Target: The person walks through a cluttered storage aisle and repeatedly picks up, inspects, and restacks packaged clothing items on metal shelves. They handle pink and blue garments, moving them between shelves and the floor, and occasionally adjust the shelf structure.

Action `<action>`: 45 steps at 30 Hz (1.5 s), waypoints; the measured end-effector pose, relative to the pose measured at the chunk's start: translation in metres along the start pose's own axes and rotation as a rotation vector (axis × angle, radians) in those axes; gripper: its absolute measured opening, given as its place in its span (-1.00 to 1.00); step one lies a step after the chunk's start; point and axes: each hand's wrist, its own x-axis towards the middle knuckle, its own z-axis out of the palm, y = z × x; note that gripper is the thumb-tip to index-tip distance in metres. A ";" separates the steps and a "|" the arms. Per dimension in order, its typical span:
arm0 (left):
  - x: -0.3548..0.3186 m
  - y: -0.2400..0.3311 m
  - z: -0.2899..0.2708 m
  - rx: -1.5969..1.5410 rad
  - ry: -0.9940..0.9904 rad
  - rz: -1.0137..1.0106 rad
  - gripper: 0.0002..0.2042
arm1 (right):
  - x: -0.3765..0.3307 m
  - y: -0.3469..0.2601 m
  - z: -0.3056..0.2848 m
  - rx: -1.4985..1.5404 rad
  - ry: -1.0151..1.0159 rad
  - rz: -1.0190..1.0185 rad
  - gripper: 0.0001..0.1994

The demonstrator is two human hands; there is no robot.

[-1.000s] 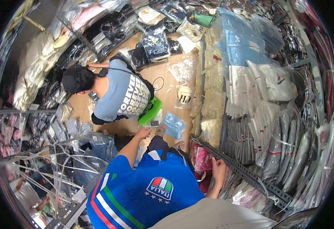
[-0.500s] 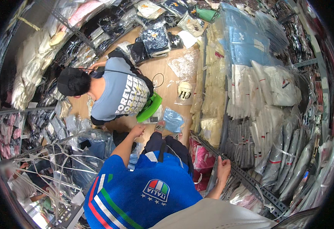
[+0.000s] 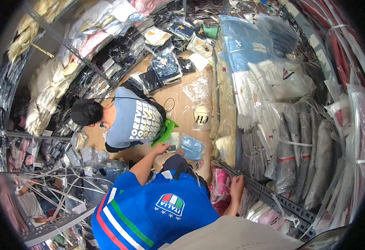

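My left hand (image 3: 161, 148) is held out over the floor, fingers loosely curled, with nothing visible in them. It overlaps the near end of a green plastic stool (image 3: 165, 131) behind the crouching co-worker. Just right of it, a light blue bagged garment (image 3: 192, 147) lies on the floor. My right hand (image 3: 237, 183) is closed loosely beside the perforated metal shelf edge (image 3: 257, 186); no object shows in it, and whether it touches the metal I cannot tell. Pink bagged clothing (image 3: 220, 183) sits just left of that hand.
The co-worker in a grey-blue shirt (image 3: 128, 114) crouches ahead left. Shelves of bagged clothes stand on both sides, with grey bundles (image 3: 293, 146) at right. Dark garment packs (image 3: 165, 66) and a cream bagged item (image 3: 201, 115) lie on the wooden floor. White straps (image 3: 72, 183) cross at lower left.
My view has shifted, so the shelves sit differently in it. My left hand has moved right, nearer the light blue garment. My right hand has moved slightly left, its fingers more closed.
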 end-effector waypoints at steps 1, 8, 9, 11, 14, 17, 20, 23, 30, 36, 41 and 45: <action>-0.003 0.003 -0.001 0.027 -0.004 -0.013 -0.54 | 0.000 0.004 -0.001 0.023 0.001 0.000 -0.75; 0.003 -0.005 0.008 0.073 0.008 -0.046 -0.52 | -0.011 0.005 -0.007 0.045 0.002 0.055 -0.73; 0.001 -0.005 0.011 0.088 -0.001 -0.061 -0.51 | -0.010 0.010 -0.007 0.019 -0.007 0.058 -0.73; -0.003 -0.008 0.017 0.112 -0.013 -0.101 -0.49 | -0.009 0.015 -0.007 0.006 -0.007 0.055 -0.72; -0.006 -0.020 0.019 0.123 -0.024 -0.158 -0.48 | -0.010 0.013 -0.007 0.019 0.017 0.034 -0.73; -0.005 -0.024 0.019 0.111 -0.035 -0.160 -0.47 | -0.007 0.012 -0.006 0.014 0.048 -0.005 -0.72; -0.002 -0.013 0.015 0.100 -0.030 -0.120 -0.48 | 0.001 0.018 -0.001 -0.005 0.037 -0.030 -0.68; 0.002 -0.010 0.015 0.059 -0.011 -0.101 -0.50 | -0.001 -0.004 -0.008 -0.048 -0.061 -0.022 -0.67; -0.009 0.009 0.034 -0.079 -0.045 -0.054 -0.55 | -0.003 0.003 -0.016 0.160 -0.102 -0.098 -0.76; -0.010 -0.020 0.028 -0.054 -0.165 -0.200 -0.57 | -0.017 -0.001 -0.018 0.083 0.031 -0.204 -0.73; -0.014 -0.038 0.005 -0.027 -0.147 -0.237 -0.56 | -0.035 -0.015 -0.012 0.083 0.028 -0.190 -0.73; 0.011 -0.059 -0.012 -0.033 -0.160 -0.229 -0.60 | -0.043 -0.008 -0.002 0.078 0.054 -0.260 -0.71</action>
